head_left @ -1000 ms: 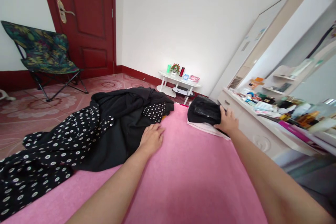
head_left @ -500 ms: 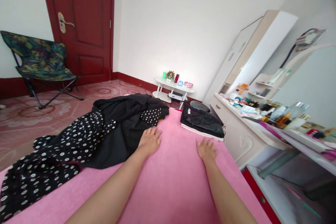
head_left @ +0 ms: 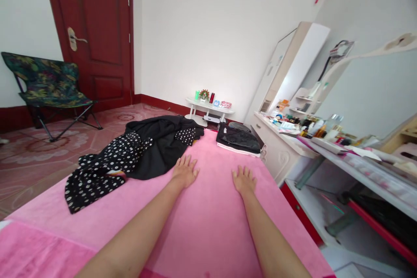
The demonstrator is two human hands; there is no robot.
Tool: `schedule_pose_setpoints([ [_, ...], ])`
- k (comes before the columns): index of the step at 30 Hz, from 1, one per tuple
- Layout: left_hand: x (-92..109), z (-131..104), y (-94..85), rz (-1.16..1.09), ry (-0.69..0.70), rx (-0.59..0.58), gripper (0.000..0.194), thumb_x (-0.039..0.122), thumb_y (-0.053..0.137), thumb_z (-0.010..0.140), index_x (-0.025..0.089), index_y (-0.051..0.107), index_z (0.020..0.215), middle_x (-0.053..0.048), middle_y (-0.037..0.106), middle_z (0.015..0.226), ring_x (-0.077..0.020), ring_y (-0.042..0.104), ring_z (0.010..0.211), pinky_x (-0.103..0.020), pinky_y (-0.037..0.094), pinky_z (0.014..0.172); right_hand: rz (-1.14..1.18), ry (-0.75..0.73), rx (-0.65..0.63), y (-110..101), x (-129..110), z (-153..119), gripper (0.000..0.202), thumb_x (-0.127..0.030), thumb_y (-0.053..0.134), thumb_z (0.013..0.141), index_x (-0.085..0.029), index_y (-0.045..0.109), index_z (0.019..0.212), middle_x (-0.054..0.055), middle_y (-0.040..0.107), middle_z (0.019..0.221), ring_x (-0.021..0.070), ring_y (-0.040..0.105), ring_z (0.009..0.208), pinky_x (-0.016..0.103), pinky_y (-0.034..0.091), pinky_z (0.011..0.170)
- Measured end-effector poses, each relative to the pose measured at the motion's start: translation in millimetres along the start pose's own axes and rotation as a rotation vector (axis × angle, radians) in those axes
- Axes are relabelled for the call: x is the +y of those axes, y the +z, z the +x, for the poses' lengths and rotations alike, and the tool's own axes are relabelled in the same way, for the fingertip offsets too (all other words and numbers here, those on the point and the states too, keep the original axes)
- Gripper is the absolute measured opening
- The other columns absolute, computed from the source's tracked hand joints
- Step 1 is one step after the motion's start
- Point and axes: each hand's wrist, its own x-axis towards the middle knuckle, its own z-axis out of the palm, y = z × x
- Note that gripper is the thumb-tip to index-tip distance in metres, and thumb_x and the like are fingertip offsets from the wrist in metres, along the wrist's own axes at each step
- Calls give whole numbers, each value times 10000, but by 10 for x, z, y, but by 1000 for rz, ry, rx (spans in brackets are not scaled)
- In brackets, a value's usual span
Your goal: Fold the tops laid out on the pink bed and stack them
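Note:
My left hand (head_left: pixel 185 172) lies flat on the pink bed cover (head_left: pixel 208 217), fingers spread, close to the edge of a crumpled black garment (head_left: pixel 163 156). Joined to or lying with that garment is black cloth with white dots (head_left: pixel 120 152); which of the two I cannot tell. My right hand (head_left: pixel 244 180) rests palm down on the same cover, its fingers apart and holding nothing. Beyond it sits a stack of folded clothes (head_left: pixel 237 139), black on top with a pale layer beneath.
A dressing table (head_left: pixel 286 139) crowded with bottles and a mirror stands on the right. Past the bed is a small white table (head_left: pixel 210 105) with ornaments. At the left are a patterned folding chair (head_left: pixel 48 82) and a red door (head_left: pixel 94 34).
The view has shifted back and to the right, so more of the bed cover and dressing table shows. Both hands stay flat on the cover; the clothes now look farther off.

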Motion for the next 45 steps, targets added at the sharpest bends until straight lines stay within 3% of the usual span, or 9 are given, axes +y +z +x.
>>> schedule_pose_setpoints([
  [12,36,-573,-98,9,-28,10,628,584,198,904,276,347,1430,-54,235,1531,-290,173,1407,-477,139,1117,30,-43,28,-47,119,-483,646,-561,166,911,-230,271,1455,112,196,1537,315,160,1392,550,143,1059],
  [23,2,-627,-103,-22,-22,37,610,585,222,902,286,363,1415,-56,269,1520,-290,202,1397,-487,150,1110,44,-102,162,-113,147,-522,522,-465,301,910,-204,473,1327,106,443,1394,277,381,1263,450,319,996],
  [32,29,-662,-194,-28,-20,-16,629,581,208,907,258,339,1431,-73,229,1533,-302,164,1407,-499,133,1116,85,-119,190,-105,199,-478,487,-439,346,886,-211,531,1274,78,490,1367,256,412,1252,405,368,967],
  [36,68,-798,-242,-26,-3,-81,656,591,215,906,233,313,1448,-92,172,1543,-320,121,1413,-519,114,1121,105,-139,190,-110,234,-460,477,-423,354,878,-207,553,1254,75,509,1355,253,440,1239,370,389,949],
  [39,-5,-1027,-383,-40,104,-149,671,580,251,908,194,296,1455,-109,146,1542,-312,106,1417,-511,128,1126,112,-154,191,-87,261,-423,481,-420,357,873,-203,557,1252,77,521,1345,260,460,1222,361,398,939],
  [41,-132,-1196,-571,-80,242,-199,660,552,368,887,194,330,1439,-98,204,1532,-287,186,1405,-452,192,1128,107,-156,192,-56,279,-384,487,-426,358,868,-201,560,1251,80,526,1340,265,474,1208,366,406,929],
  [43,-312,-1323,-830,-142,429,-243,531,450,502,851,242,487,1339,-41,358,1478,-237,334,1351,-348,286,1101,98,-158,194,-23,293,-342,495,-435,356,866,-200,562,1250,84,530,1335,268,483,1199,378,414,920],
  [45,-529,-1370,-1112,-157,542,-167,338,319,540,838,273,637,1158,8,481,1393,-200,427,1287,-290,340,1063,85,-161,195,3,296,-310,498,-437,349,868,-201,559,1253,87,535,1329,269,484,1198,388,418,915],
])
